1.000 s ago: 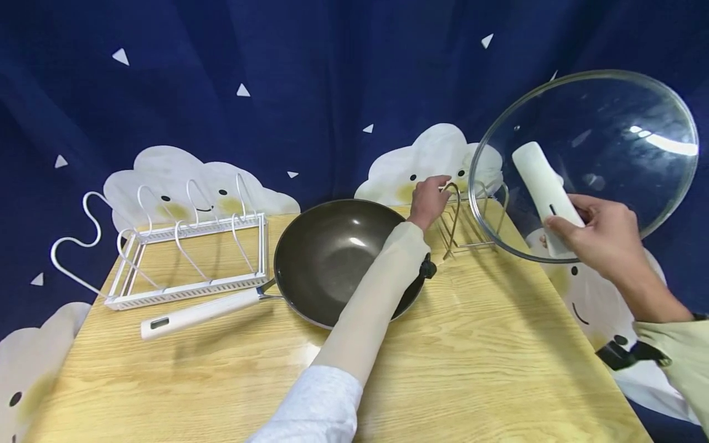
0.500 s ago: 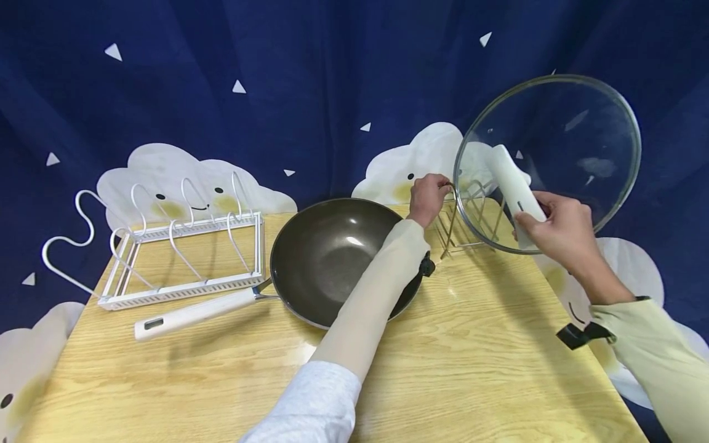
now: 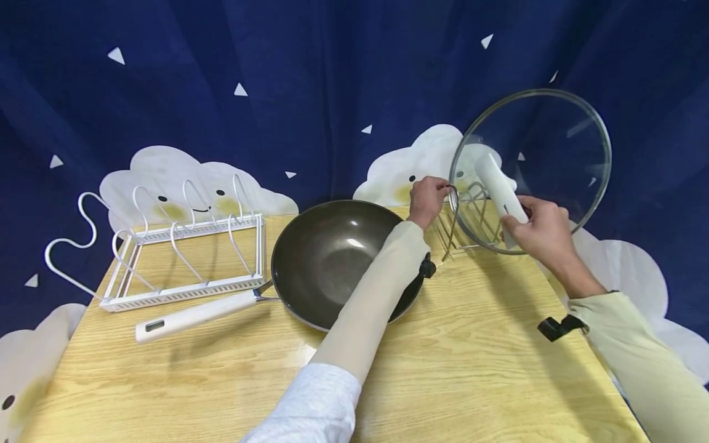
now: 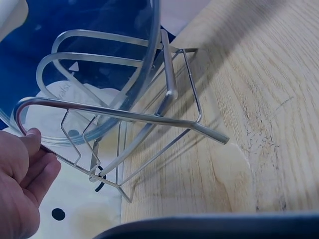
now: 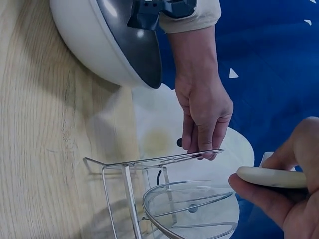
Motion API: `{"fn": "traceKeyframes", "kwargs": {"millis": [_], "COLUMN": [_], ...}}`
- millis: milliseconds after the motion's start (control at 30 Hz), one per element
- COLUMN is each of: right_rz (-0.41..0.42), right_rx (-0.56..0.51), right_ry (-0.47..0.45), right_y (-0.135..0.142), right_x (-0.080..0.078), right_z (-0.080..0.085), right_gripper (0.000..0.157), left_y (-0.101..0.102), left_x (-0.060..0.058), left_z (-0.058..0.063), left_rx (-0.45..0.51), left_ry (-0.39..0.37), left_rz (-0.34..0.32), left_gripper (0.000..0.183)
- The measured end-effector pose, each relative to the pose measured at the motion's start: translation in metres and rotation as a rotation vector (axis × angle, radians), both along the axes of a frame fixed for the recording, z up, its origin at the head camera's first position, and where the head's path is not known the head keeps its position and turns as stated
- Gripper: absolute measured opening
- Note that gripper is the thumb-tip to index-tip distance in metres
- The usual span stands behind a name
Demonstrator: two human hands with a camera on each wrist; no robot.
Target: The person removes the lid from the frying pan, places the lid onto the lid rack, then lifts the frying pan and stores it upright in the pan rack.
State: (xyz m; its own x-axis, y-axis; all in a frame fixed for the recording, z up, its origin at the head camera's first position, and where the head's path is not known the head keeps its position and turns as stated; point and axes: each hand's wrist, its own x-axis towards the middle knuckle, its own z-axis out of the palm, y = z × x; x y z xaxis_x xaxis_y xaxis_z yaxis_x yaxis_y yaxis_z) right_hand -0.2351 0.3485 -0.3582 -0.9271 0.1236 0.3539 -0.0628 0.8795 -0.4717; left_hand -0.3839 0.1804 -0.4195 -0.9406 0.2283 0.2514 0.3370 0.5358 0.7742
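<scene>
Nearest the head camera, a pale sleeve (image 3: 365, 307) on the left arm stretched forward over the right part of the wok, and a yellowish sleeve (image 3: 637, 351) came in from the right edge; each wrist bore a black mount. Beneath them spread a wood-grained table (image 3: 471, 363). The wok's white handle (image 3: 199, 317) pointed to the left, its near end towards the front of the table, and behind it the dark-lined wok (image 3: 332, 264) stood with its mouth upward. Past the wok's right rim, the left hand (image 3: 428, 202) pinched the end of a loop of the metal rack (image 4: 134, 117) between thumb and fingers. The right hand (image 3: 545, 234) gripped the white grip (image 3: 503, 187) of the glass lid (image 3: 559, 147), its thumb along the near face. The lid stood roughly on edge, above the right end of the table, its lower part between the rack's front loop and its rear loops in the left wrist view; whether its rim touched the wires could not be told. On the left, just beside the wok, a white rack (image 3: 183, 294) with curved dividers rested on the table. Farthest back hung a dark blue curtain (image 3: 332, 74) with white triangles and smiling clouds (image 3: 166, 163).
</scene>
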Motion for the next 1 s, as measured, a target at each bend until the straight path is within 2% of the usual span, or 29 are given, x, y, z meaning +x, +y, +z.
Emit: {"fn": "traceKeyframes", "kwargs": {"millis": [367,667,1000], "right_rz": [0.004,-0.002,0.011], "right_rx": [0.0,0.013,0.014], "right_ry": [0.02,0.021,0.01], "right_y": [0.001,0.0,-0.009], "right_x": [-0.008,-0.013,-0.02], "right_z": [-0.008,-0.012,-0.014], "right_gripper": [0.039,0.037,0.039], "left_y": [0.004,0.009,0.007], "left_x": [0.0,-0.002,-0.007], "left_z": [0.002,-0.005,-0.008], "left_rx": [-0.003,-0.03,-0.041], "left_ry": [-0.011,0.032,0.016], "left_rz": [0.015,0.034,0.049], "left_gripper": [0.019,0.02,0.021]}}
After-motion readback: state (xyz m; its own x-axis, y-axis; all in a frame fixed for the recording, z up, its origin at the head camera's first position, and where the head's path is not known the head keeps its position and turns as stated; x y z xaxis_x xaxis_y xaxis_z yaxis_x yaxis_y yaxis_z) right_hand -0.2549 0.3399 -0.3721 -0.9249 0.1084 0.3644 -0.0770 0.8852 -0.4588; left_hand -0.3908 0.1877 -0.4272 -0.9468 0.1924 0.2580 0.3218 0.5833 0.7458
